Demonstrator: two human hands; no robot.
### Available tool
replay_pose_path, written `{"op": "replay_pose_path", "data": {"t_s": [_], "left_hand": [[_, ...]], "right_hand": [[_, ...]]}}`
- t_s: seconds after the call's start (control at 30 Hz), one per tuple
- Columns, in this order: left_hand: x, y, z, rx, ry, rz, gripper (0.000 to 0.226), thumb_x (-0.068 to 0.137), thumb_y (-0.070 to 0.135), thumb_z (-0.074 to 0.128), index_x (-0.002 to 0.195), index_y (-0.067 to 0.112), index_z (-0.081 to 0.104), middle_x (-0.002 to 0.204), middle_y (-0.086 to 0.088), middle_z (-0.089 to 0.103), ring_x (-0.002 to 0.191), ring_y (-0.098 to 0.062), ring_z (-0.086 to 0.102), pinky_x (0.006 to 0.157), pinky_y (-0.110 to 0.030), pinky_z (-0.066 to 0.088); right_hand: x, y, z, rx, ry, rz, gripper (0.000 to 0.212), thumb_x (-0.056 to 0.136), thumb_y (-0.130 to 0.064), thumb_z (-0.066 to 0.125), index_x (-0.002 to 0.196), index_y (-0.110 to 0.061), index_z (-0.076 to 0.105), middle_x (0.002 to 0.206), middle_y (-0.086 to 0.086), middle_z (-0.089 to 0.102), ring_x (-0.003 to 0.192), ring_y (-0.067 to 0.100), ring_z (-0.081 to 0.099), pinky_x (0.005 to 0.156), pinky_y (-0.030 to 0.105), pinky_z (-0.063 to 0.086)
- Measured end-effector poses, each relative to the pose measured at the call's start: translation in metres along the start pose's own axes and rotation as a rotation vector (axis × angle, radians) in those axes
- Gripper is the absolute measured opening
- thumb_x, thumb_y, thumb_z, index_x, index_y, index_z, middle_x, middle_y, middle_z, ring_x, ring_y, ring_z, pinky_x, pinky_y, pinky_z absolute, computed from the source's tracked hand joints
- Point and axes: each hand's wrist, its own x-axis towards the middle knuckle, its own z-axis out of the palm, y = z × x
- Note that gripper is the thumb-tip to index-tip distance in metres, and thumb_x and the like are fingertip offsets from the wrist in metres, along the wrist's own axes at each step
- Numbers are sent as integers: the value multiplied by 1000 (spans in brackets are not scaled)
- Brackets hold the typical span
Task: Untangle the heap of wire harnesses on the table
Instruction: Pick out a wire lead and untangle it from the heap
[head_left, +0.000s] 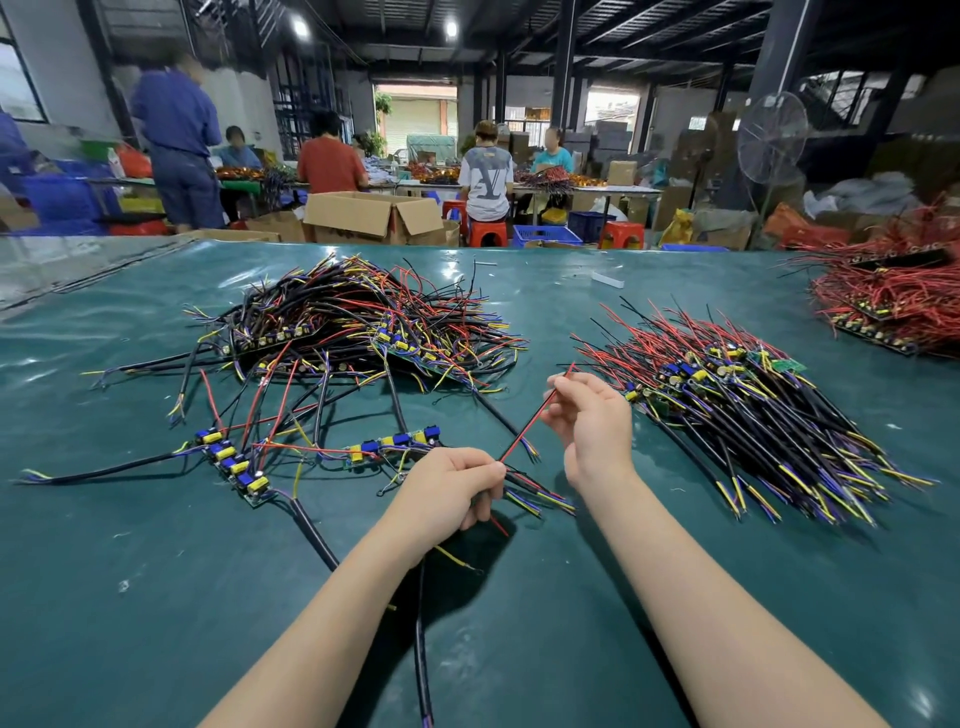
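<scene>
Nearest, the left hand (452, 493) grips a bunch of harness leads, with a black cable (421, 623) trailing over the green table (156, 597). Just beyond, the right hand (592, 421) pinches the red wire (524, 431) stretched between them. It seems best to hold the left firm and draw the red wire slowly along its own line, because wires cross the loose boards (234, 462) beside it. Farther off lie the tangled heap (358, 322) at left and a combed pile (727, 410) at right.

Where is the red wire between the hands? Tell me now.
Head view, centre: the red wire runs straight from the left hand up to the right hand, both pinching it, left of the aligned harness pile.
</scene>
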Motion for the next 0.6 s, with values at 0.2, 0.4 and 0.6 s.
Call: {"op": "replay_pose_path", "data": {"t_s": [0.2, 0.4, 0.6], "left_hand": [[0, -1, 1, -5, -46, 9, 37, 91, 9, 49, 54, 11, 53, 35, 6, 45, 31, -6, 34, 38, -11, 28], [1, -3, 0, 6, -43, 3, 38, 92, 11, 49, 55, 13, 54, 37, 6, 47, 31, -6, 35, 38, -10, 29], [1, -3, 1, 19, -55, 37, 37, 92, 10, 48, 56, 12, 54, 37, 6, 48, 31, -6, 36, 39, -10, 29]], "right_hand": [[2, -4, 0, 162, 95, 120, 33, 86, 1, 43, 54, -6, 44, 35, -3, 43, 28, 4, 30, 34, 10, 23], [4, -4, -2, -38, -6, -71, 23, 86, 8, 52, 67, -4, 58, 43, -4, 55, 36, 1, 46, 43, 12, 43], [5, -9, -4, -126, 12, -166, 26, 84, 10, 54, 67, -8, 60, 43, -7, 56, 39, 0, 47, 42, 12, 41]]}}
